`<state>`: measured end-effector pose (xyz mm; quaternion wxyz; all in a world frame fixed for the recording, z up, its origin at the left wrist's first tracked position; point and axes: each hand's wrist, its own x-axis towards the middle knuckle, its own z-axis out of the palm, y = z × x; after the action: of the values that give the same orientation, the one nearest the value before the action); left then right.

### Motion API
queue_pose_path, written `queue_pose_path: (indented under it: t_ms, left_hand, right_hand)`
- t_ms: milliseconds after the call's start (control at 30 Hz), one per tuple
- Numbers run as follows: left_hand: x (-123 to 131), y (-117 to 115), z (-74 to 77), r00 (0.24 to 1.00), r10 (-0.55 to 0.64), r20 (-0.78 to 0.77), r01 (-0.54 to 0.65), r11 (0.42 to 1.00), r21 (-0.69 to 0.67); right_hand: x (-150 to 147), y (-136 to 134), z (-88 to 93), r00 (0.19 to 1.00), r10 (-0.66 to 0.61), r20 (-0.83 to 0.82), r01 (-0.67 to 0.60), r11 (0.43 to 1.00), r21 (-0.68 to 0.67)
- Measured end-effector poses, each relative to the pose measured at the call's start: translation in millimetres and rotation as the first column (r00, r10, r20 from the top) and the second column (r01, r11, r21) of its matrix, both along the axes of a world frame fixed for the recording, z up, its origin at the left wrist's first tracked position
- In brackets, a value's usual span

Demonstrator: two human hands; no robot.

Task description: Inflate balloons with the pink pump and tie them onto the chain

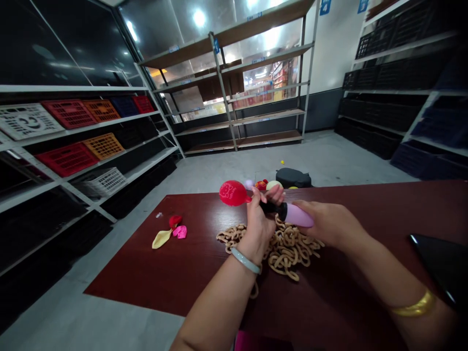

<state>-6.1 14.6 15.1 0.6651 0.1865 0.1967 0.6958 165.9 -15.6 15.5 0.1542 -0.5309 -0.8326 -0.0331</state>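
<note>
A partly inflated red balloon (232, 193) with a printed pattern sticks out to the left of my left hand (259, 217), whose thumb and fingers are closed at its neck. In my right hand (331, 223) is a hand balloon pump (299, 216) with a pink-purple body and a black front part. The pump's black end reaches into my left palm; whether its nozzle sits inside the balloon is hidden. Below both hands lies a pile of tan, ring-like loops (292, 248). Uninflated balloons in yellow (162, 239), pink (180, 232) and red (175, 221) rest on the table's left side.
The dark red-brown table (146, 278) carries a black flat device (438, 263) at right. Beyond its far edge are several inflated balloons (274, 185) and a dark grey object (293, 177). Shelves with crates (71, 113) line the left; a rack (223, 92) stands behind.
</note>
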Motion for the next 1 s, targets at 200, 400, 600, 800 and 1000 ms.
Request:
queue_pose_path:
  t_ms: [200, 400, 600, 800, 1000]
  left_hand:
    - [-9.6, -3.8, 11.8, 0.999, 0.020, 0.044, -0.021, 0.999, 0.030]
    - [-49.8, 6.2, 28.1, 0.995, 0.094, 0.015, -0.095, 0.993, 0.077]
    - [-93.5, 8.9, 39.3, 0.981, 0.196, 0.013, -0.196, 0.970, 0.144]
    - [-67.1, 6.2, 31.8, 0.985, 0.170, 0.005, -0.169, 0.975, 0.143]
    - [-11.3, -2.4, 13.3, 0.996, 0.087, 0.004, -0.087, 0.993, 0.082]
  right_hand:
    - [-25.9, -7.9, -6.7, 0.999, -0.042, -0.025, 0.042, 0.999, 0.011]
    - [-14.8, 0.2, -11.2, 0.995, 0.028, -0.099, -0.033, 0.998, -0.048]
    - [10.5, 14.0, -15.2, 0.993, 0.065, -0.096, -0.075, 0.992, -0.105]
    - [-1.2, 7.0, -14.5, 0.999, 0.027, -0.035, -0.028, 0.999, -0.038]
    - [-19.7, -4.7, -10.0, 1.000, -0.003, -0.023, 0.003, 1.000, 0.020]
